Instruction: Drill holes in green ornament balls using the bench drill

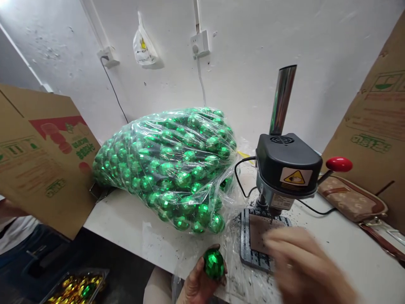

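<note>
My left hand [196, 282] is closed around a shiny green faceted ball [214, 264] near the table's front edge. Smeared by motion, my right hand [303, 261] passes in front of the small drill press [286, 166], over the right part of its base plate [246, 240]; whether its fingers hold anything is not visible. A thin bit points down from the press head toward a brown board [257, 234] on the base. Left of the press lies a big clear plastic bag [171, 169] full of similar green balls.
Cardboard boxes stand at the left [47, 169] and right [363, 139]. A patterned pouch [351, 197] lies behind the red-knobbed lever [339, 164]. Dark shavings dot the white table [348, 253]. Low at left, a container [103, 274] holds gold balls; a person's sleeve [19, 234] shows above.
</note>
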`<state>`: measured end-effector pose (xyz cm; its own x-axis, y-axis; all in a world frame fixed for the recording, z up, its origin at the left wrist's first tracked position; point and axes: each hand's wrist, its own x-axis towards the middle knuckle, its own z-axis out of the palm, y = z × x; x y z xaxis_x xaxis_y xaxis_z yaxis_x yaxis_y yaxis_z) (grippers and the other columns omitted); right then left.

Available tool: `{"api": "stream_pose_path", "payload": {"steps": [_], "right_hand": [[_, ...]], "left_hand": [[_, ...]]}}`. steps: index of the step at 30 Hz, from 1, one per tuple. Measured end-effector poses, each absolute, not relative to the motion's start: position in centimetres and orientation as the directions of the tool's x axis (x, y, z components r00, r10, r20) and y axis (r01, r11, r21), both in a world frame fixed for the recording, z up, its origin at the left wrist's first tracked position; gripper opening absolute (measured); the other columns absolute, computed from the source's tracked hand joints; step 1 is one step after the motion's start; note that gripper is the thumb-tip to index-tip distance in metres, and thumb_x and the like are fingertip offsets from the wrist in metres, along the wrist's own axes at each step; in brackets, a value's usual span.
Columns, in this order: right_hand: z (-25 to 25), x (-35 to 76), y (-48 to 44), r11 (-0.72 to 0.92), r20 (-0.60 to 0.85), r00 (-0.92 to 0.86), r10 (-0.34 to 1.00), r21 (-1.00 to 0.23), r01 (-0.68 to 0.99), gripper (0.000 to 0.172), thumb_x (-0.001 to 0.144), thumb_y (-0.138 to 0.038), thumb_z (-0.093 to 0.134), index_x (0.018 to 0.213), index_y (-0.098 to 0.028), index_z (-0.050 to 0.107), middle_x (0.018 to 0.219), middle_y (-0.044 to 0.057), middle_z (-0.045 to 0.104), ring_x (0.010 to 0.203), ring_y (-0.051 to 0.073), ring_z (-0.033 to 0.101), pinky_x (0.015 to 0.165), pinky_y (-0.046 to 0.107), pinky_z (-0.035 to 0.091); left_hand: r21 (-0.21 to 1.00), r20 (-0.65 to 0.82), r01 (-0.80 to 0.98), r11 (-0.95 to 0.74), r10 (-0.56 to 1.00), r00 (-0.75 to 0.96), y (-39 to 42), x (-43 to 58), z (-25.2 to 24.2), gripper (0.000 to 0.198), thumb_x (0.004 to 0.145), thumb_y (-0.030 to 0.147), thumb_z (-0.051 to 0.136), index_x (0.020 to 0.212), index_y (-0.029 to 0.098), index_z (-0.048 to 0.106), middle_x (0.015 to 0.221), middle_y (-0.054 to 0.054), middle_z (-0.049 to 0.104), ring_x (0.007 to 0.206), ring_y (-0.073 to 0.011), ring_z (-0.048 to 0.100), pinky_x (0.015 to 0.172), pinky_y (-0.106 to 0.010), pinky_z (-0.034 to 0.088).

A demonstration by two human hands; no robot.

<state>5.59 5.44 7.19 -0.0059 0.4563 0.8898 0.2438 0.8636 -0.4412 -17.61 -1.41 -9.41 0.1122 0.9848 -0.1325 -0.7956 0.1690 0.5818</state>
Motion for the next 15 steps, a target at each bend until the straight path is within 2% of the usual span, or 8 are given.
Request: {"api": "stream_pose_path", "payload": {"steps": [1,3,5,6,8,9,11,15], "right_hand": [[6.8,3.3,6.1,0.886,0.894,-0.058,0.445,-0.43,0.175,0.021,0.082,-0.016,0.062,0.1,-0.026,0.066,0.081,0.004,0.068,0.076,0.016,0.064,0.065,0.029,0.054],[5.6,-1.0,8.6,0.737,0.734,-0.064,0.676,-0.672,0.079,0.014,0.088,-0.018,0.054,0.09,-0.022,0.068,0.086,0.005,0.068,0.081,0.015,0.063,0.072,0.029,0.054],[4.1,-4.1,11.8,0.374,0.377,-0.031,0.926,-0.925,-0.063,0.018,0.087,-0.03,0.057,0.096,-0.021,0.069,0.1,0.007,0.068,0.087,0.016,0.064,0.07,0.027,0.053],[3.4,-5.2,13.4,0.182,0.189,-0.013,0.982,-0.961,-0.208,0.022,0.083,-0.033,0.061,0.099,-0.02,0.069,0.102,0.007,0.068,0.085,0.016,0.064,0.07,0.026,0.053],[2.4,-6.8,16.3,-0.147,-0.127,-0.074,0.989,-0.81,-0.567,0.03,0.073,-0.031,0.069,0.1,-0.019,0.068,0.096,0.004,0.07,0.072,0.013,0.064,0.065,0.024,0.054],[2.1,-7.3,17.6,-0.198,-0.162,-0.114,0.98,-0.75,-0.631,0.03,0.071,-0.029,0.069,0.1,-0.019,0.067,0.092,0.003,0.07,0.067,0.012,0.064,0.062,0.024,0.054],[2.1,-8.2,19.5,-0.255,-0.159,-0.201,0.967,-0.659,-0.708,0.025,0.066,-0.024,0.067,0.09,-0.019,0.066,0.083,0.001,0.071,0.062,0.012,0.064,0.057,0.023,0.054],[2.3,-9.5,21.8,-0.254,-0.031,-0.286,0.958,-0.557,-0.791,0.018,0.055,-0.011,0.065,0.072,-0.018,0.063,0.066,-0.001,0.068,0.058,0.011,0.063,0.055,0.021,0.054]], "left_hand": [[0.571,-0.151,-0.802,0.177,0.982,0.109,-1.4,-17.5,-9.3,0.05,0.076,0.05,0.074,0.117,0.022,0.07,0.089,-0.01,0.069,0.083,-0.0217,0.064,0.069,-0.029,0.044],[0.559,-0.176,-0.808,0.189,0.979,0.107,-1.4,-17.4,-9.2,0.048,0.076,0.049,0.074,0.115,0.022,0.071,0.088,-0.009,0.069,0.08,-0.0214,0.064,0.068,-0.029,0.043],[0.561,-0.176,-0.804,0.197,0.977,0.117,-1.3,-17.5,-9.1,0.046,0.076,0.048,0.074,0.114,0.022,0.071,0.088,-0.009,0.069,0.076,-0.0202,0.064,0.066,-0.029,0.042],[0.565,-0.17,-0.8,0.202,0.977,0.127,-1.3,-17.5,-9.2,0.046,0.077,0.049,0.073,0.115,0.022,0.071,0.088,-0.01,0.069,0.074,-0.0193,0.063,0.066,-0.029,0.041],[0.577,-0.155,-0.789,0.209,0.977,0.145,-1.2,-17.5,-9.2,0.047,0.078,0.049,0.071,0.116,0.021,0.07,0.088,-0.01,0.068,0.071,-0.0181,0.061,0.066,-0.028,0.041],[0.583,-0.148,-0.785,0.209,0.977,0.15,-1.2,-17.5,-9.2,0.048,0.079,0.049,0.071,0.117,0.02,0.069,0.088,-0.011,0.068,0.072,-0.0181,0.061,0.066,-0.028,0.041],[0.6,-0.14,-0.772,0.209,0.978,0.155,-1.2,-17.5,-9.0,0.049,0.08,0.049,0.069,0.12,0.02,0.067,0.089,-0.011,0.068,0.074,-0.0188,0.061,0.067,-0.029,0.041],[0.626,-0.136,-0.748,0.219,0.976,0.172,-1.2,-17.5,-8.6,0.048,0.082,0.049,0.067,0.121,0.022,0.066,0.091,-0.011,0.068,0.077,-0.0197,0.063,0.069,-0.029,0.042]]}}
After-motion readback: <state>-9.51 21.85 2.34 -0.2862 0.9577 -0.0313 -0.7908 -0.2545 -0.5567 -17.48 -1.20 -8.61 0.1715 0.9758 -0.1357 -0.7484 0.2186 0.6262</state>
